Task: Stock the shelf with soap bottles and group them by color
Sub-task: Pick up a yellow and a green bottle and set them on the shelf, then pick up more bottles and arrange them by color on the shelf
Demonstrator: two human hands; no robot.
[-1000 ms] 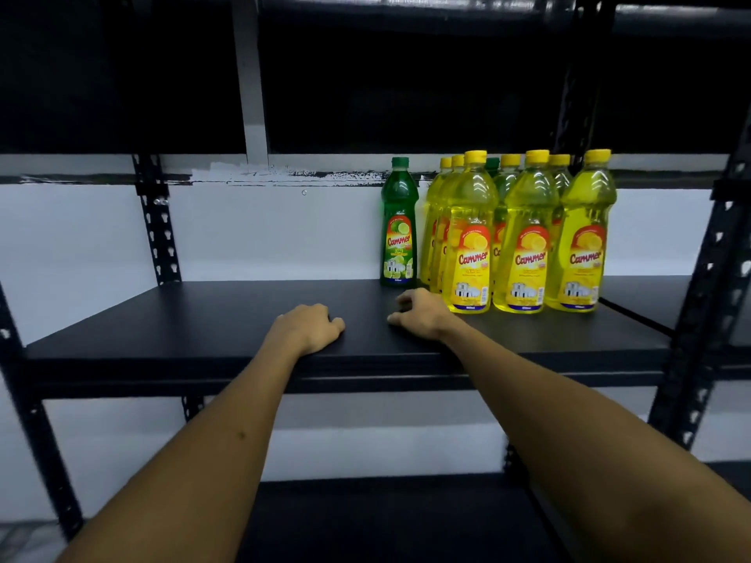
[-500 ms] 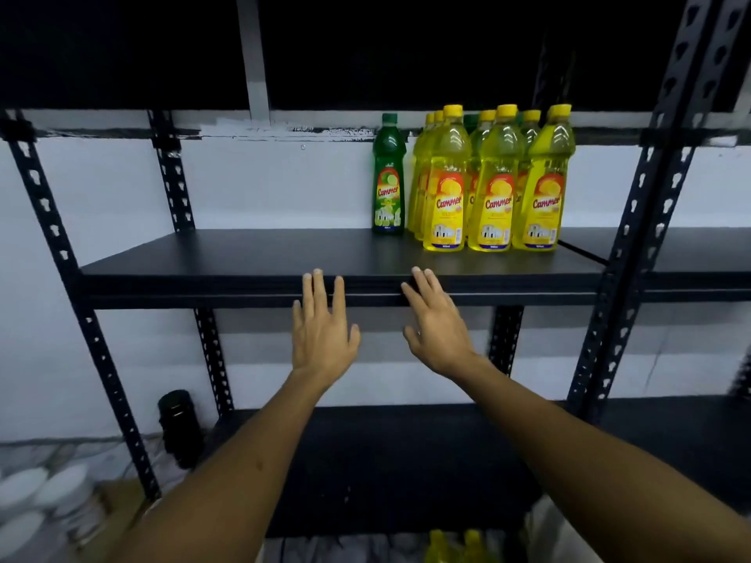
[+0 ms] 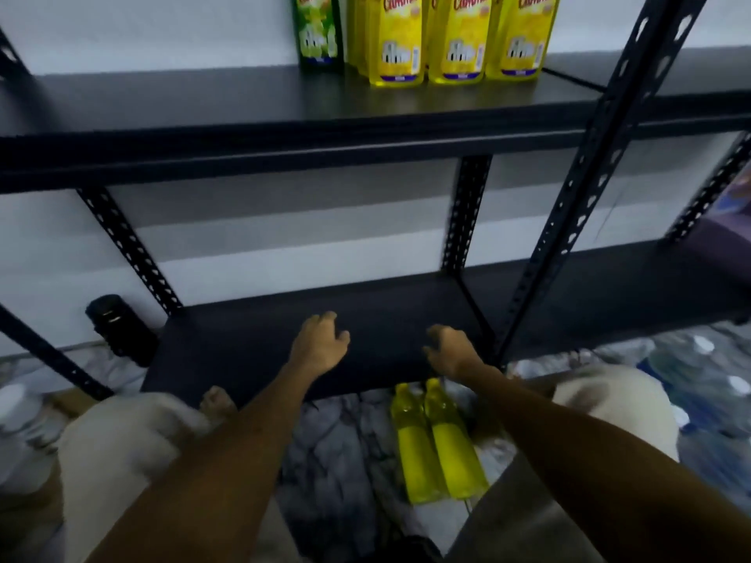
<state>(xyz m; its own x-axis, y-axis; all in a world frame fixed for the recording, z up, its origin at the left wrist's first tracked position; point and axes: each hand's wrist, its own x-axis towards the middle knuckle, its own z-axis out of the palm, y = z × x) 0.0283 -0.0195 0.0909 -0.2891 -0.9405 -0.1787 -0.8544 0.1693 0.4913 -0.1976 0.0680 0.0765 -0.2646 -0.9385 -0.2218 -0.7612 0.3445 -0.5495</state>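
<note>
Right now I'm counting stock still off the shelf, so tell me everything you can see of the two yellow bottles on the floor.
The two yellow bottles lie flat, side by side and touching, on the marbled floor just in front of the lower shelf. They look like clear plastic filled with yellow liquid, with yellow caps pointing toward the shelf. No labels show. Neither hand touches them.

- A stockroom or the back of a shop, going by the black slotted-angle steel shelving (image 3: pixel 577 164) set against a plain white wall (image 3: pixel 122 30).
- Identical yellow dish-soap bottles (image 3: pixel 455 38) stand ranked on the upper shelf beside a green one (image 3: pixel 319 38).
- Two more yellow bottles (image 3: pixel 437 444) lie on the marbled floor (image 3: pixel 337 453) below.
</note>
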